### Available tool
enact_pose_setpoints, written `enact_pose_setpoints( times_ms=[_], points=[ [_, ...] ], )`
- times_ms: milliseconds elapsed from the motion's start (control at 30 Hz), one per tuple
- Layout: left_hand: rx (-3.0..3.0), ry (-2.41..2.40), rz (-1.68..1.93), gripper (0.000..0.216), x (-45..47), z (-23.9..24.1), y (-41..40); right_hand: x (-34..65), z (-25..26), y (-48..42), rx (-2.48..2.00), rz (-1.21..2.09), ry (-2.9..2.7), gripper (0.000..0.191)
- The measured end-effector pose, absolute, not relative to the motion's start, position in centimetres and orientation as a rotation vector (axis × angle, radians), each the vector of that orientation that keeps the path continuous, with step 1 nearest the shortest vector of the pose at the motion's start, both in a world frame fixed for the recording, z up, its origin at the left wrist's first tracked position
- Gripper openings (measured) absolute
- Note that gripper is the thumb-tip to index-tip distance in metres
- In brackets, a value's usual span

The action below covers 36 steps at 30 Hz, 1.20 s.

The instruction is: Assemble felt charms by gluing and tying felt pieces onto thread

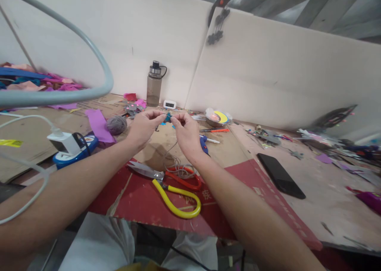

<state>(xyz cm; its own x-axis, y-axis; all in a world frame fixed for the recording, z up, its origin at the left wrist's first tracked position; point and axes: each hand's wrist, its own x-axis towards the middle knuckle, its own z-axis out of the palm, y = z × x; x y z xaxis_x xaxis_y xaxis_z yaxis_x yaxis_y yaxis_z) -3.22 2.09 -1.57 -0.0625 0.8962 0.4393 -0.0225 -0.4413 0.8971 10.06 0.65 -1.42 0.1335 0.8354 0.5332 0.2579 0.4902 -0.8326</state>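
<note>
Between the fingertips of both hands is a small blue-teal piece (168,117), perhaps felt, held a little above the cardboard. My left hand (145,125) pinches it from the left, and my right hand (187,131) pinches from the right. A thin grey cord (171,148) runs down from near my right hand to a loose coil (180,168) on the work surface. That coil lies partly over scissors with one red handle (190,181) and one yellow handle (178,210). Small blue scraps (163,123) lie beneath the fingers.
A grey yarn ball (116,125) sits left of my hands, near a blue power strip (76,154) with a white charger. Behind stand a bottle (154,84) and small clock (169,104). A blue glue gun (204,143) and black phone (280,175) lie right.
</note>
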Motion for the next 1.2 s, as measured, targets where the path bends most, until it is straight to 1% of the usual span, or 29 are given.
enact_pose_setpoints(
  times_ms=[200, 467, 667, 767, 867, 1033, 1200],
  points=[
    [1.493, 0.942, 1.577, 0.02, -3.2, -1.7, 2.1, 10.3, -1.4, 0.6, -1.085, 0.435, -1.501, 0.009],
    [1.51, 0.9, 1.515, 0.019, -3.2, -1.7, 2.1, 10.5, -1.4, 0.5, -1.085, 0.373, -1.538, 0.009],
    [1.534, 0.88, 1.471, 0.018, -3.2, -1.7, 2.2, 10.7, -1.2, 0.3, -1.103, 0.399, -1.508, 0.008],
    [1.521, 0.845, 1.423, 0.016, -3.4, -1.6, 2.4, 11.0, -1.2, 0.4, -1.083, 0.436, -1.538, 0.012],
    [1.426, 0.784, 1.343, 0.015, -3.5, -1.5, 2.6, 11.3, -1.2, 0.7, -1.039, 0.522, -1.571, 0.014],
    [1.25, 0.752, 1.206, 0.02, -3.7, -1.0, 2.6, 11.7, -1.7, 1.6, -1.069, 0.636, -1.462, 0.017],
    [1.164, 0.709, 1.193, 0.02, -3.7, -0.7, 2.6, 12.0, -1.9, 1.9, -1.071, 0.679, -1.403, 0.02]
  ],
)
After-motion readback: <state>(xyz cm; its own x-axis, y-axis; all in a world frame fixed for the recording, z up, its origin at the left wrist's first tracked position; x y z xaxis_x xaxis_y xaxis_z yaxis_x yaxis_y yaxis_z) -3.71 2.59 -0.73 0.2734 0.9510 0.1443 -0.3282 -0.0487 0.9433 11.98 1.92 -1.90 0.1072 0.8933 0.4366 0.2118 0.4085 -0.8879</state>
